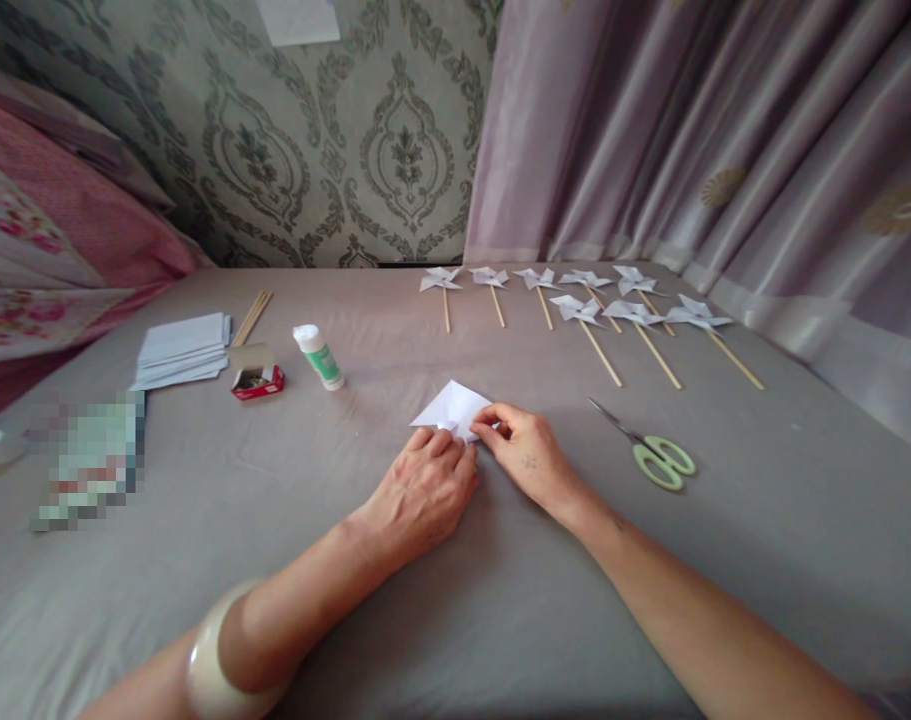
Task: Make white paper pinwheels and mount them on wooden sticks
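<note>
A small white paper square (453, 402), partly folded in at its near side, lies on the grey sheet in front of me. My left hand (434, 478) is closed over the paper's near edge, its fingers curled and pressing down; they hide part of the paper. With thumb and index finger, my right hand (521, 445) pinches the paper's right corner. Scissors (650, 455) with pale green handles rest to the right of my right hand, blades pointing away. Beyond my left hand stands a white and green glue stick (319, 357), leaning slightly.
Several white paper pinwheels (577, 309) on wooden sticks lie at the back right. On the left are a stack of paper (183, 350), wooden sticks (252, 318), an opened red box (258, 382) of small metal pieces and a pixelated item (91, 460). A curtain (650, 130) borders the right.
</note>
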Tool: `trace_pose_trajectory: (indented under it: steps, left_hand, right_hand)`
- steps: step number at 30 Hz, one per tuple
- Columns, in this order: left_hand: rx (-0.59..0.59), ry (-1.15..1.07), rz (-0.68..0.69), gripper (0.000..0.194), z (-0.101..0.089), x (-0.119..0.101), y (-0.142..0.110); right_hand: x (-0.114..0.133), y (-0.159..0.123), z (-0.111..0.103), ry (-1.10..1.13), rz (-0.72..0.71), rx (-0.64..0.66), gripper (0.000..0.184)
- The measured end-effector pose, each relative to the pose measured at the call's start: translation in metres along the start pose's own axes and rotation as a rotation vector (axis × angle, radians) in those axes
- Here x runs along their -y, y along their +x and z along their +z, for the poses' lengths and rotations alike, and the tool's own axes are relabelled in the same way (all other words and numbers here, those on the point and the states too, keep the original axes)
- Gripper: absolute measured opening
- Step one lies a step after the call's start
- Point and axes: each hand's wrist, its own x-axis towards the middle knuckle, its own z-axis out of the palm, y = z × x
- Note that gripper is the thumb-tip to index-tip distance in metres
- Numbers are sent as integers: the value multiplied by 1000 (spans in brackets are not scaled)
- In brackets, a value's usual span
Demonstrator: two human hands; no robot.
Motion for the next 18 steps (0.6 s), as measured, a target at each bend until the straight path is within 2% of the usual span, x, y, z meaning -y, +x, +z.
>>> trace_pose_trajectory:
  steps: [4,18]
  left_hand:
    - [3,-8,-8,25,0,-2,1]
    - [8,-31,-60,25,3,-4,1]
  right_hand:
    - [1,2,2,-33,8,-33,9]
    - [-3,6,8,-114,23,-22,10]
